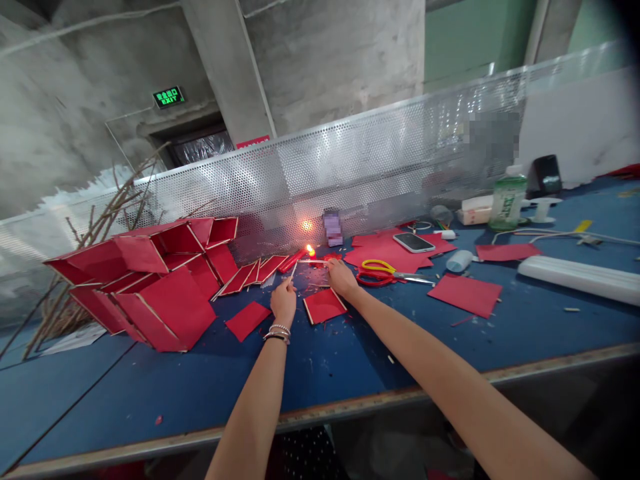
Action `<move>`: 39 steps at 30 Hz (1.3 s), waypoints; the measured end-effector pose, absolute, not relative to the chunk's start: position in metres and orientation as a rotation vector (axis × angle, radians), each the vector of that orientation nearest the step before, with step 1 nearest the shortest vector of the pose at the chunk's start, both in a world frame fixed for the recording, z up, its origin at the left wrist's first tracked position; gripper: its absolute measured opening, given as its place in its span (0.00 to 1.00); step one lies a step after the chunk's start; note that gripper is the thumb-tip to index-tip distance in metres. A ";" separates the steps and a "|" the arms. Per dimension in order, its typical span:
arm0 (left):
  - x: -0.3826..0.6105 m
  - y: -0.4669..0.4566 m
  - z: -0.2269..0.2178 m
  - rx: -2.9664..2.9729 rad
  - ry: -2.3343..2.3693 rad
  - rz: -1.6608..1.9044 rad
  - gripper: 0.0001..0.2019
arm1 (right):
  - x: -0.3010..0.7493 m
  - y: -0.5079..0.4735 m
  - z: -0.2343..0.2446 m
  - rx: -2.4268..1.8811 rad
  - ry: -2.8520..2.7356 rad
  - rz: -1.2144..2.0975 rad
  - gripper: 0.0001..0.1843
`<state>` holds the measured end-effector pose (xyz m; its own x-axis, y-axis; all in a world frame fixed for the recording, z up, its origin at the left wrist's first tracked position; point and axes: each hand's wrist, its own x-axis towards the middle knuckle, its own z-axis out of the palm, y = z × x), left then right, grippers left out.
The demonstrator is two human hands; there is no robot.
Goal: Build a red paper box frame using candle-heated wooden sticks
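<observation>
My left hand (283, 301) is closed around a thin light stick (293, 272) that points up toward a small lit flame (311, 251). My right hand (341, 277) is closed on another thin stick (313, 261) lying level just below the flame. A small red paper square with stick edges (324, 306) lies on the blue table (350, 360) between my two hands. A loose red paper piece (247, 319) lies left of my left wrist, which wears bracelets.
A heap of red stick-framed panels (150, 280) fills the left. Scissors with yellow and red handles (383, 272), a phone (413, 242), red sheets (465, 293), a green bottle (507, 200) and a white tube (580, 279) lie to the right. A perforated metal screen (375, 160) backs the table. Dry twigs (100, 227) lean at far left.
</observation>
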<state>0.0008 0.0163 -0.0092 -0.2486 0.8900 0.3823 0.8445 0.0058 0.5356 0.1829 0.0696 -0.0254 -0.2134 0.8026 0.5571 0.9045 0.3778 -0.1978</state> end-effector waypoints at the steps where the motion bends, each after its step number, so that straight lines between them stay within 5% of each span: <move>1: 0.001 0.017 -0.010 1.882 2.183 1.074 0.18 | 0.183 0.070 -0.026 -1.472 -2.050 -0.231 0.17; 39: 0.003 0.021 -0.014 1.894 2.198 1.058 0.16 | 0.186 0.078 -0.033 -1.638 -1.885 -0.254 0.23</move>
<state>0.0027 0.0210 -0.0135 -0.2471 0.8905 0.3820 0.8541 0.0139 0.5200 0.1863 0.0781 -0.0332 -0.0373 0.8259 0.5625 0.9453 0.2117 -0.2481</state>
